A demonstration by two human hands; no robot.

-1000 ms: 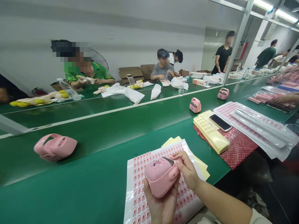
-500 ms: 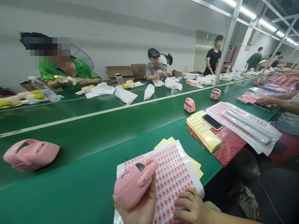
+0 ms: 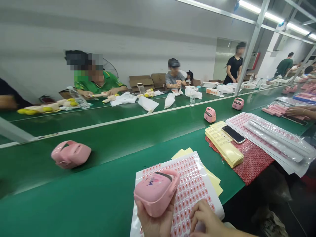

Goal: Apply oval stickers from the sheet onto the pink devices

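My left hand (image 3: 158,217) is wrapped around a pink plastic gadget with a carrying handle (image 3: 154,194), holding it tilted above a sheet of stickers (image 3: 184,184). A dark strip and a small printed picture show on its upper face. The white sheet bears rows of pink oval stickers, each with a red mark. My right hand (image 3: 207,219) is over the sheet's lower right part, its fingers bent inward. Whatever its fingertips pinch, if anything, cannot be made out. Beneath the sheet, yellow paper (image 3: 214,179) sticks out.
Similar pink gadgets stand on the green belt: one at left (image 3: 71,154), another (image 3: 209,114) and a third (image 3: 238,103) farther right. Yellow sticker sheets (image 3: 224,144), a phone (image 3: 233,134) and plastic-wrapped sheets (image 3: 274,138) lie at right. Co-workers sit and stand across the belt.
The view has swung left. My left hand has turned the pink gadget so its printed face shows more. My right hand's fingers have gone from spread on the sheet to bent inward.
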